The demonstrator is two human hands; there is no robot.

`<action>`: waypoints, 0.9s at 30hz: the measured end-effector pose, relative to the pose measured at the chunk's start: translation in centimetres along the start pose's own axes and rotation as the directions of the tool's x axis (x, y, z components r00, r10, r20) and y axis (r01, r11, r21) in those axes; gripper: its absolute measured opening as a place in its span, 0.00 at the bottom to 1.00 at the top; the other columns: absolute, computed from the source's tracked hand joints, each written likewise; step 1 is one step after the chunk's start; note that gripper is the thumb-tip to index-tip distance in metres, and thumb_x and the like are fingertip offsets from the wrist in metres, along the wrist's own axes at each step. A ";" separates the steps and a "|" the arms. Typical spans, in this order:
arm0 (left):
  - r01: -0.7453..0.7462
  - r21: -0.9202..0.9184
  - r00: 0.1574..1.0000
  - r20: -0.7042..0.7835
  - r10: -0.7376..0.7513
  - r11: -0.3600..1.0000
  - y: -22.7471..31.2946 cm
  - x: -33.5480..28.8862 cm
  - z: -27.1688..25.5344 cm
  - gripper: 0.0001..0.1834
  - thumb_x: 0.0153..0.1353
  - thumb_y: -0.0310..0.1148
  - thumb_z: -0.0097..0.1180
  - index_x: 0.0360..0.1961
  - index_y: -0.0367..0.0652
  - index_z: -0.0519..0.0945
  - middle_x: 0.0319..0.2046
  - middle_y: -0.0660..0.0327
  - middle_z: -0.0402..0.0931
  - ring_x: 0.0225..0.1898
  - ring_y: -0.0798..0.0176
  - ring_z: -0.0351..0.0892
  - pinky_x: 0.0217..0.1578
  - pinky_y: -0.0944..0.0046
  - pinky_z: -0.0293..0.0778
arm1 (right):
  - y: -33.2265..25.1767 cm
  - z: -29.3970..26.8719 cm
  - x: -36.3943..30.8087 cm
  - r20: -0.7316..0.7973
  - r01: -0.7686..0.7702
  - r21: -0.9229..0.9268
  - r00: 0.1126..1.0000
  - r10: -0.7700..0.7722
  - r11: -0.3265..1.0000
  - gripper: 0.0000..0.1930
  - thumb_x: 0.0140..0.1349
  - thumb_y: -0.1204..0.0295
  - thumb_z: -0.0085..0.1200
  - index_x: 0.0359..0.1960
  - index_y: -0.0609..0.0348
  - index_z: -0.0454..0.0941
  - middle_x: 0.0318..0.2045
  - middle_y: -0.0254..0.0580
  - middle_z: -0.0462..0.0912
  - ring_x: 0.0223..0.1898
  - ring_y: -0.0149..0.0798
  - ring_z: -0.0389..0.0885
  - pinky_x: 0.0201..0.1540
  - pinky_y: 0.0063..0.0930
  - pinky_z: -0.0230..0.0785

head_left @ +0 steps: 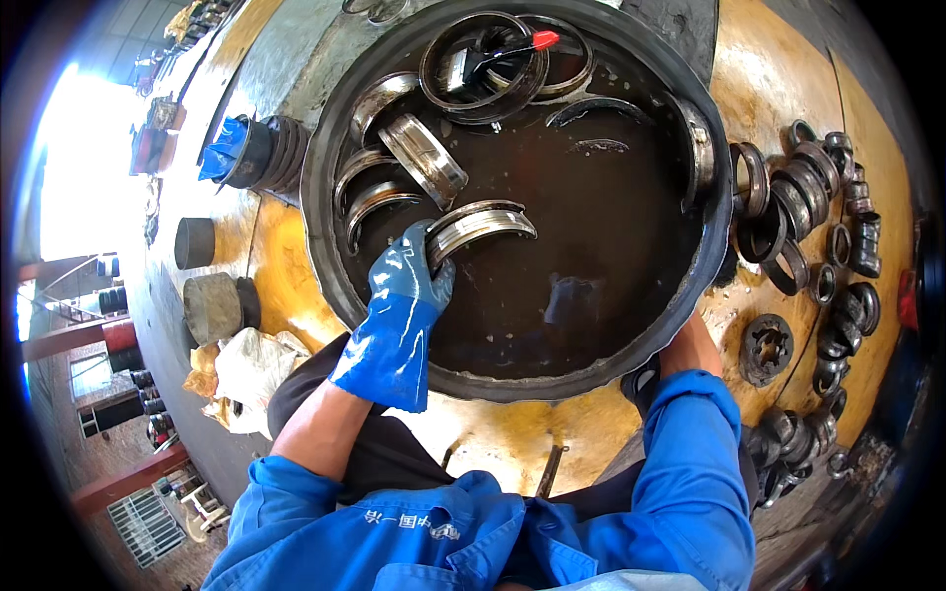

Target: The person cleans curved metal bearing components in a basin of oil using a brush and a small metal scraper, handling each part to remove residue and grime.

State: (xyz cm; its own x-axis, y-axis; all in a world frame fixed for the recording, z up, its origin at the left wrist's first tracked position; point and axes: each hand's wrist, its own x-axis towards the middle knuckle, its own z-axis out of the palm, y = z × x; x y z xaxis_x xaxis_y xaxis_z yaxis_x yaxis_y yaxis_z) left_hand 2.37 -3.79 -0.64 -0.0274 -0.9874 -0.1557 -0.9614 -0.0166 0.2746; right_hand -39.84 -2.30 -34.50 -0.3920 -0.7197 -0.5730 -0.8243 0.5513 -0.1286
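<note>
My left hand (pixel 409 271), in a long blue rubber glove, is closed around the near-left end of a wet metal ring (pixel 483 229). The ring is tilted, partly sunk in the dark liquid of a large round black tub (pixel 330 266). A second metal ring (pixel 424 160) leans just beyond it. Two thinner rings (pixel 372 205) stand half under the liquid to its left. My bare right forearm (pixel 693 347), its blue sleeve rolled up, reaches down outside the tub's near-right wall. The tub hides my right hand and its fingers.
A brush with a red-tipped black handle (pixel 503 54) lies across large rings at the tub's far side. Another ring (pixel 698 153) leans on the right wall. Many metal rings (pixel 803 187) cover the floor on the right, near a slotted disc (pixel 767 348). White cloth (pixel 258 369) lies at left.
</note>
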 end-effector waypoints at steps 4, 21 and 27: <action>0.007 0.023 1.000 0.007 -0.007 1.000 -0.3 -0.1 0.0 0.29 0.58 0.36 0.67 0.60 0.45 0.75 0.48 0.44 0.83 0.52 0.39 0.82 0.54 0.46 0.77 | 1.3 0.2 -0.3 -0.031 -0.039 0.092 0.999 0.042 0.995 0.13 0.73 0.62 0.48 0.46 0.54 0.82 0.39 0.43 0.85 0.37 0.45 0.81 0.39 0.43 0.75; -0.098 -0.001 0.995 0.028 0.098 0.995 -1.0 -0.8 0.8 0.37 0.58 0.48 0.65 0.66 0.44 0.71 0.52 0.43 0.81 0.54 0.44 0.82 0.56 0.49 0.78 | 7.3 -23.4 -9.6 -0.504 0.376 0.801 0.843 0.186 0.465 0.11 0.70 0.65 0.58 0.46 0.58 0.82 0.39 0.40 0.84 0.39 0.39 0.80 0.43 0.36 0.74; -0.029 -0.444 0.923 0.332 0.194 0.895 -2.2 0.4 -0.1 0.34 0.51 0.45 0.75 0.58 0.40 0.82 0.49 0.47 0.85 0.50 0.48 0.86 0.53 0.55 0.79 | 2.4 -33.8 -21.3 -0.543 0.533 0.839 0.833 -0.105 -0.107 0.16 0.71 0.67 0.58 0.54 0.63 0.79 0.56 0.50 0.82 0.55 0.44 0.80 0.56 0.38 0.76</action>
State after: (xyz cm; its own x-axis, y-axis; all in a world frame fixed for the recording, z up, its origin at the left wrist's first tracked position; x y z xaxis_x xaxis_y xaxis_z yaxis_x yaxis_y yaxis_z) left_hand 4.47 -4.16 -1.21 -0.3025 -0.8628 -0.4051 -0.7386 -0.0564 0.6718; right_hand -47.26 0.06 4.74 -0.4618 -0.8866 -0.0247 0.2220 -0.0886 -0.9710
